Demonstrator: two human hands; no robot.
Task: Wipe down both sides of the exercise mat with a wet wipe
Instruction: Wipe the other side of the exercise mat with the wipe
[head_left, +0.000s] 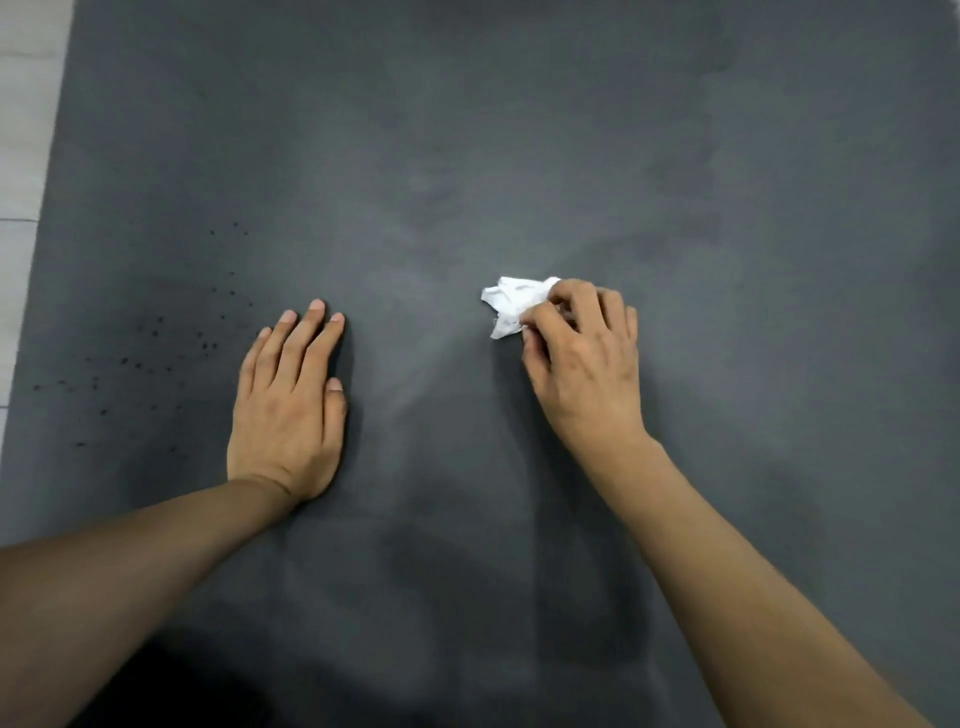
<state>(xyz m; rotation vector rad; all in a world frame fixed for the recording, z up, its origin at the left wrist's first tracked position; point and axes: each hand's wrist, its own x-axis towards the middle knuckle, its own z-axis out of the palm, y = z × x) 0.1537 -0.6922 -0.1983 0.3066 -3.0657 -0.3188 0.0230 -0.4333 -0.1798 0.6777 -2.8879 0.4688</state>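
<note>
Pale floor (21, 130) shows past the left edge of your dark grey mat (467, 156), which fills the view: matte, faint streaks, dark specks (156, 353) toward its left edge. Left hand (288, 400) lies flat on it, fingers straight. Right hand (582, 358) grips a crumpled white wipe (511, 304) near mat centre.

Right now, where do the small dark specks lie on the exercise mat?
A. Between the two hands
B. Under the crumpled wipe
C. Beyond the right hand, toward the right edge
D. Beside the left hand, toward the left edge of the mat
D: the dark specks are scattered on the exercise mat to the left of the flat left hand, while the right hand grips the wet wipe well away from them.
</note>
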